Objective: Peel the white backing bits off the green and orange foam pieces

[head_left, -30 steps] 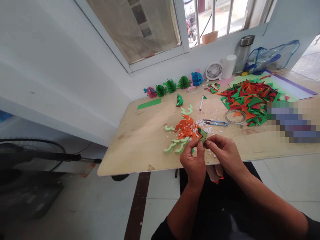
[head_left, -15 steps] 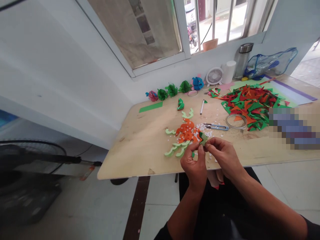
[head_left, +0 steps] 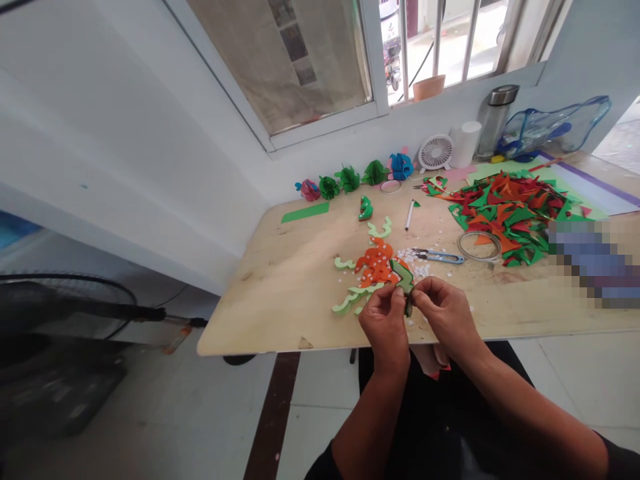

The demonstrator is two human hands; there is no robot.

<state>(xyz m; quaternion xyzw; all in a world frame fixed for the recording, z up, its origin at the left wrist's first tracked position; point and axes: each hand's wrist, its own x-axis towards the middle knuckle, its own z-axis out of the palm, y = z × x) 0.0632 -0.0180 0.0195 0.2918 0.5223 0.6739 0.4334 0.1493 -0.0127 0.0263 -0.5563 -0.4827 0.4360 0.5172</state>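
Note:
Between my fingertips is a folded green paper piece (head_left: pixel 401 274), dark green at its edges and pale green inside. My left hand (head_left: pixel 386 321) pinches it from the left, thumb on top. My right hand (head_left: pixel 447 313) pinches its right side, close to the left thumb; part of the piece is hidden by the fingers. Just beyond lie orange paper cut-outs (head_left: pixel 374 261) dotted with small white squares. Wavy light-green paper strips (head_left: pixel 344 304) are spread around them. Loose white bits (head_left: pixel 423 270) are scattered near blue-handled thread snips (head_left: pixel 440 257).
A heap of red, orange and green paper scraps (head_left: pixel 515 207) covers the right of the table (head_left: pixel 250 313). A tape roll (head_left: pixel 479 247) and a white pen (head_left: pixel 409 215) lie nearby. Folded paper figures (head_left: pixel 349 179), a small fan (head_left: pixel 435 153) and a glass bottle (head_left: pixel 496 125) line the wall.
The green paper piece now shows more of its pale inner side and stands taller above my fingers. Both hands stay close together, still pinching it. The view has shifted slightly.

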